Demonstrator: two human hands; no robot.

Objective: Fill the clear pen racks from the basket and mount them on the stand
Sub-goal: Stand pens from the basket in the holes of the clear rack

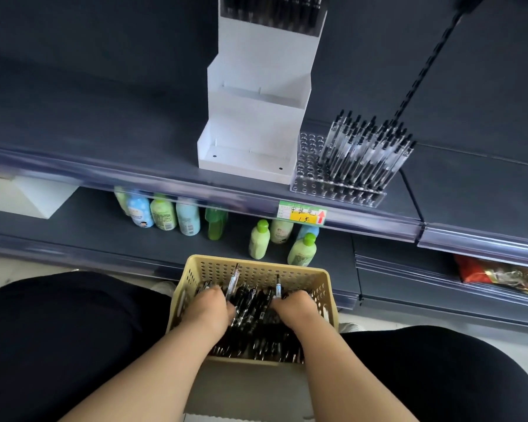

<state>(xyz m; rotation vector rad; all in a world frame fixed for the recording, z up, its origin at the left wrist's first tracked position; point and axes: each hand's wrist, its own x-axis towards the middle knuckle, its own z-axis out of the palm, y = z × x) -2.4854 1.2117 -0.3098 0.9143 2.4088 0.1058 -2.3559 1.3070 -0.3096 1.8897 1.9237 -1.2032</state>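
Both hands are sunk in the basket (195,264), set between the knees so the pens (252,306) lie in easy reach. The left hand (209,309) and right hand (296,309) each curl their fingers round a few pens, one sticking up beside each. Beyond, bottles (165,214) stand on the lower shelf (83,229), out of the way. Above, the half-filled rack (311,166) waits just right of the stand (250,132), whose lower tiers are bare; the upper shelf's lip juts between basket and rack.

Rack (342,166) right of stand (256,117); basket (256,269) below.
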